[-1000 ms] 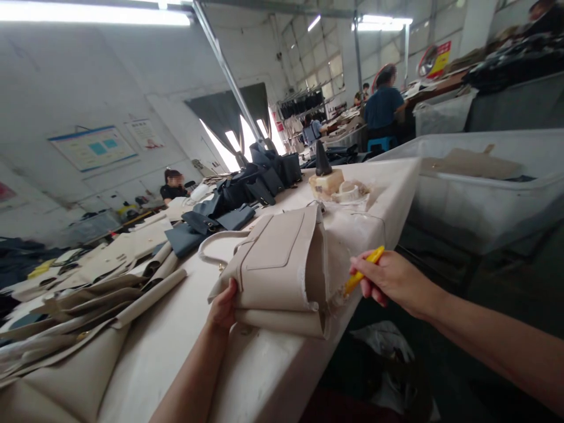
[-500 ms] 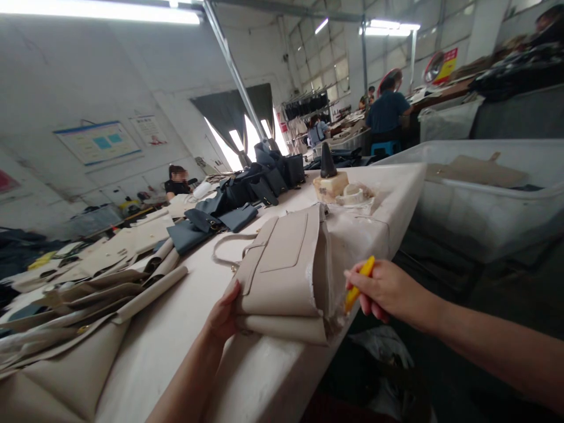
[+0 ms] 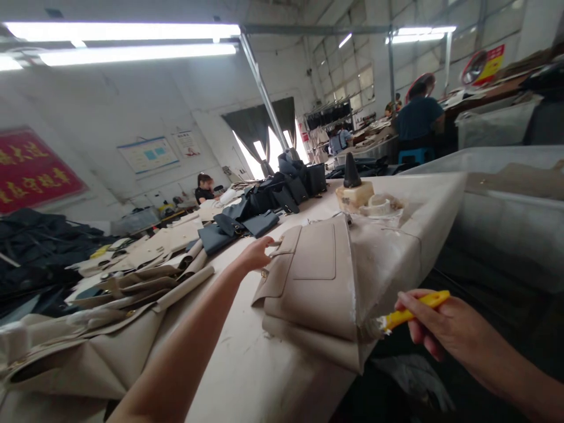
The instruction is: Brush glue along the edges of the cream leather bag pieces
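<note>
Fingers and thumb of the right hand (image 3: pixel 445 329) were closed around a yellow brush (image 3: pixel 396 318), which pointed left, its whitened tip just beside the near right part of a beige bag (image 3: pixel 317 296); whether the two touched could not be told. The left hand (image 3: pixel 256 255) reached to the far left side of the bag, its fingers partly bent at the bag's handle (image 3: pixel 275 242); how firmly they held it could not be made out. The bag lay on a pale table (image 3: pixel 247 376), by the near right edge, with an outlined panel (image 3: pixel 315 249) on its upper face. Beyond the bag stood a yellowish block (image 3: pixel 355 198) topped by a black cone (image 3: pixel 351 170), and just to the right of the block lay a pale roll (image 3: pixel 378 205). Dark blue bags (image 3: pixel 286 191) were heaped toward the far end of the table, while beige pieces (image 3: pixel 145 282) lay piled on the left. Right of the table stood a large pale bin (image 3: pixel 506 226) that held more beige material (image 3: pixel 524 179). In the far right of the scene, a person in a blue shirt (image 3: pixel 418 117) sat on a blue stool (image 3: pixel 416 155), back turned; a second person (image 3: pixel 203 192), in dark clothing, was visible at the far left. A red sign (image 3: pixel 37 170) with yellow characters hung on the left wall (image 3: pixel 101 106), and bright tube lights (image 3: pixel 123 31) ran overhead.
</note>
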The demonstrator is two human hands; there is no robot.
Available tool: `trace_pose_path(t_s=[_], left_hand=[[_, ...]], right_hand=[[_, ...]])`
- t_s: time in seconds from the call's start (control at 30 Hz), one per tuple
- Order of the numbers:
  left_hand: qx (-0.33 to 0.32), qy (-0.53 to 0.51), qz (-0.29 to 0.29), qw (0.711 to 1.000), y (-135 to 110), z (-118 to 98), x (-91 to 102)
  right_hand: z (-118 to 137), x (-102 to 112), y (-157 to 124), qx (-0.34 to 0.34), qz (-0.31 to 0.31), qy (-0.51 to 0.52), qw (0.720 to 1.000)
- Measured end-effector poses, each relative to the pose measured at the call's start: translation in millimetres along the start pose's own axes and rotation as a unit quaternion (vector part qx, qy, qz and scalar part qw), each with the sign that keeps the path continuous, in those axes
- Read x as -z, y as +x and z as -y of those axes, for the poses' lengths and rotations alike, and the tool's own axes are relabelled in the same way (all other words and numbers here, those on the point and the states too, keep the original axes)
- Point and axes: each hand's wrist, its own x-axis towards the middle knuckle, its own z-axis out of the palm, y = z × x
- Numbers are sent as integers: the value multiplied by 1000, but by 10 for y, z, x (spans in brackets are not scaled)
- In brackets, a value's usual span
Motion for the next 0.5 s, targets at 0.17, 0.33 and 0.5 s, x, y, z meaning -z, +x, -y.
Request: trace_pose_path(t_s=[0.17,0.33,0.5], left_hand=[[-11,241,89,966,497,-15,-202],[21,330,173,928,628,7,-212],[61,289,259,919,549,-88,32]], right_hand=[[-8,6,-20,0,5,6,1000],[13,11,-24,-2,11,25,1000],[105,104,7,15,-3,47,999]])
